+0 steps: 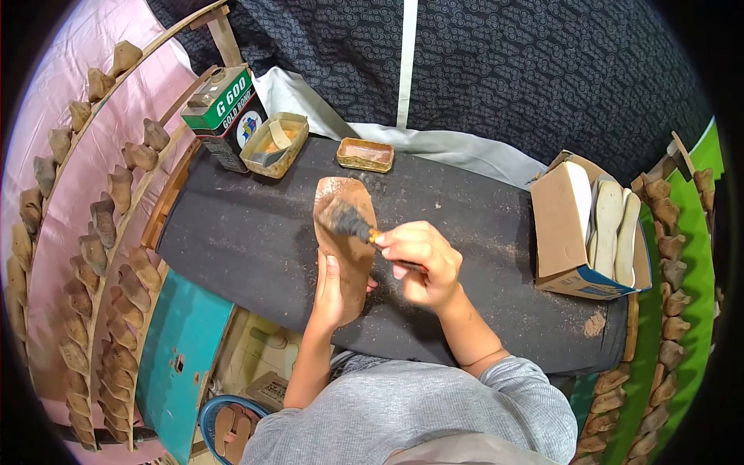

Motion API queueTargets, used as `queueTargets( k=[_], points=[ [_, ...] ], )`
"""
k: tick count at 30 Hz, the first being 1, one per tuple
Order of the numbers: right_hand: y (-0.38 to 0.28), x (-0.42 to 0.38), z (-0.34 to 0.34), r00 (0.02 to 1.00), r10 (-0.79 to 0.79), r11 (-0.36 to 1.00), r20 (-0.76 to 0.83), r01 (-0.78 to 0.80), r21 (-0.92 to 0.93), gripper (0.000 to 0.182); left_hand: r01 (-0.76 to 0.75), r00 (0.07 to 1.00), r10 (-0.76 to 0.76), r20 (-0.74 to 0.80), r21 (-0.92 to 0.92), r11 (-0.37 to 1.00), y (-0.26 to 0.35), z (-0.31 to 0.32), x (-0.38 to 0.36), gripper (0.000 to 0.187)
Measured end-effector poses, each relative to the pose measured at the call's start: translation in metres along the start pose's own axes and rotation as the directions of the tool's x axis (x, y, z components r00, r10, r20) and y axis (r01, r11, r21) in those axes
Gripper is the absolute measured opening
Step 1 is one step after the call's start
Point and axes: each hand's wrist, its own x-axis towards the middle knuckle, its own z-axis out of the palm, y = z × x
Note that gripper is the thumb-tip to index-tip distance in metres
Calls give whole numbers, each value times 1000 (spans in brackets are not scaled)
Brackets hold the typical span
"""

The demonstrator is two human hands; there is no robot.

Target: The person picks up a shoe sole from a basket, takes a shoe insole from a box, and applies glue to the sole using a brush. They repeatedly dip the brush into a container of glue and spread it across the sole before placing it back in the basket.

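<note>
My left hand [331,294] grips a brown shoe sole [353,275] by its lower part, thumb along the left edge and fingertips showing at the right edge. The sole is held lengthwise over the dark-covered table [473,209]. In my right hand [422,260] is a brush [358,226] with a dark, wrapped handle. Its bristles overlap the upper part of the sole, where the surface looks speckled and glossy. Behind the sole stands a small rectangular dish [364,155] with a pale brown content.
A G 600 Gold Bond can [221,128] and a shallow tub [293,159] holding scraps stand at the back left. On the right is a cardboard box [558,240] of pale sole shapes [608,225]. Racks of shoe lasts [93,252] flank both sides. Crumbs dot the cloth.
</note>
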Motion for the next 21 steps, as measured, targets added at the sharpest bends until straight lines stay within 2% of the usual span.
queueTargets(
  k=[1,3,6,8,9,13,15,17,21],
  points=[
    [-2,0,-2,1000,-8,999,30,7,40,20,-1,1000,1,-2,0,1000,0,1,2,57],
    [-5,0,-4,1000,15,997,13,-15,74,20,-165,983,170,-70,66,984,-3,4,8,59],
    [-3,2,-1,998,30,996,-57,-25,85,20,-78,996,79,-32,30,996,3,3,1,58],
    [1,3,1,999,-17,1000,-40,17,0,34,-67,998,67,-7,40,997,-2,-2,0,57],
    [2,1,2,999,-32,999,-10,32,-7,36,-57,998,56,18,49,997,-1,-2,0,56],
    [-2,-3,-2,996,-16,995,83,8,99,36,-106,993,111,-42,112,988,6,7,2,55],
    [-2,-3,-3,998,-15,995,60,9,102,35,-178,977,188,-103,99,979,0,8,5,55],
    [-2,-1,-2,1000,-21,997,0,20,80,33,-140,987,148,-67,111,984,5,6,1,54],
    [4,1,2,995,-85,996,50,85,4,23,-55,998,54,20,78,995,9,3,0,51]
  ],
)
